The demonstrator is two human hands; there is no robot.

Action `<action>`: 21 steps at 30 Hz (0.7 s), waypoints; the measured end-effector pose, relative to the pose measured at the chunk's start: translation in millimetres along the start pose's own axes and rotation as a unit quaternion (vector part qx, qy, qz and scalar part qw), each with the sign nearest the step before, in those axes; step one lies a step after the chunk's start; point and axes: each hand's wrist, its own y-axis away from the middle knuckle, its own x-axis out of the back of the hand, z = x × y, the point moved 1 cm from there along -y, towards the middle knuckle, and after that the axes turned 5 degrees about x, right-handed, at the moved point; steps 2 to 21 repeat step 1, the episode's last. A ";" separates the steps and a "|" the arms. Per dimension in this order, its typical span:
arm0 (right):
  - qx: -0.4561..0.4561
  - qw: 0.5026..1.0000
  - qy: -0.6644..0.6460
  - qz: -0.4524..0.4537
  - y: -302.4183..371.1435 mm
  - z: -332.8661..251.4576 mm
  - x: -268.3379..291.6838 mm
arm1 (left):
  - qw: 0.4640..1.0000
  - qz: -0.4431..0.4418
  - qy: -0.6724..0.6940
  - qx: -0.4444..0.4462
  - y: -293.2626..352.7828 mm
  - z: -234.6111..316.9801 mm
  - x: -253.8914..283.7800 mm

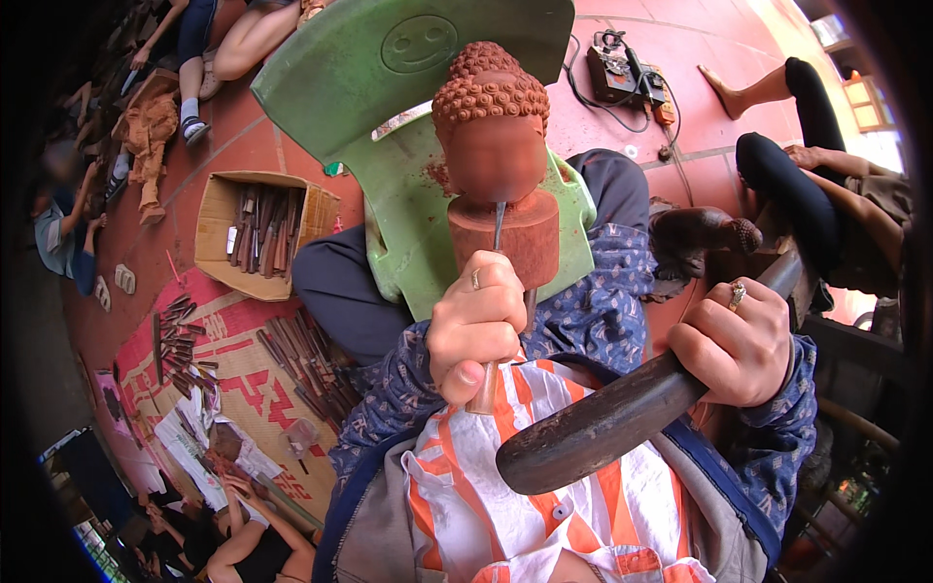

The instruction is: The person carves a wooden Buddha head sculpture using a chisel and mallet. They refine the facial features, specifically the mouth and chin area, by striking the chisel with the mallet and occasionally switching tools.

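A reddish wooden Buddha head point(491, 102) with curled hair sits on a round block base point(501, 238), on a green plastic chair point(408, 185) in front of me. My left hand point(478, 321) is closed round a chisel point(500, 223); its thin metal blade points away from me and its tip appears to meet the carving just below the face. The chisel's pale handle end shows below my fist. To the right, my right hand point(736, 345) grips a dark wooden mallet point(593, 428), whose thick rounded end lies near the chisel's handle, apart from it.
A cardboard box point(219, 267) of chisels stands at left. More chisels point(306, 369) lie on a printed cardboard sheet point(258, 418). A black corded device point(622, 78) is at upper right. A dark carved piece point(700, 231) lies right. Other people sit around.
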 end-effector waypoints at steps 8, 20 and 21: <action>0.003 1.000 -0.002 -0.006 1.0 -0.3 -0.4 | 1.000 -0.004 0.002 0.004 0.2 -0.2 0.5; 0.003 1.000 -0.002 -0.006 1.0 -0.3 -0.4 | 1.000 -0.004 0.002 0.004 0.2 -0.2 0.5; 0.003 1.000 -0.002 -0.006 1.0 -0.3 -0.4 | 1.000 -0.004 0.002 0.004 0.2 -0.2 0.5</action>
